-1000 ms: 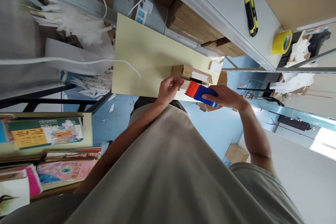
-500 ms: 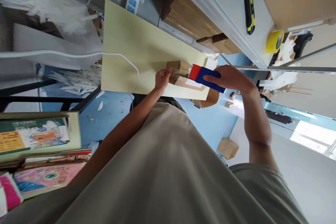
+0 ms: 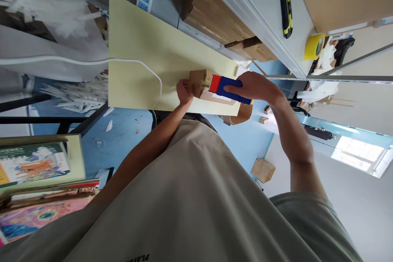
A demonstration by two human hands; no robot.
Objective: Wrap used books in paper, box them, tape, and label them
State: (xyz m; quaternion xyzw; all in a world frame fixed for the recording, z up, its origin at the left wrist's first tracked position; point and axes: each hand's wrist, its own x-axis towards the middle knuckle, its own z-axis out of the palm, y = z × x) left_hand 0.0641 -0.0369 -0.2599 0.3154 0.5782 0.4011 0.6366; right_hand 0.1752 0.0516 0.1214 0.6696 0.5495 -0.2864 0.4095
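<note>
A small brown cardboard box [image 3: 199,78] lies on the pale yellow board of the table [image 3: 138,41], with clear tape and a white label on it. My left hand [image 3: 184,92] is at the box's left end, fingers bent and pressed against it. My right hand [image 3: 253,86] grips a blue tape dispenser [image 3: 229,87] with a red front end. The dispenser is over the top of the box, its red end towards my left hand. It hides part of the box and label.
A white cable [image 3: 123,60] crosses the board's left side. On the grey shelf above lie a yellow-black utility knife [image 3: 285,10] and a yellow tape roll [image 3: 314,47]. Larger cardboard boxes [image 3: 217,12] stand behind the board. Books [image 3: 33,163] are at lower left.
My right hand has moved the tape dispenser left along the box. My left hand has gone from a pinch near the box's edge to resting against its end. The view has shifted slightly.
</note>
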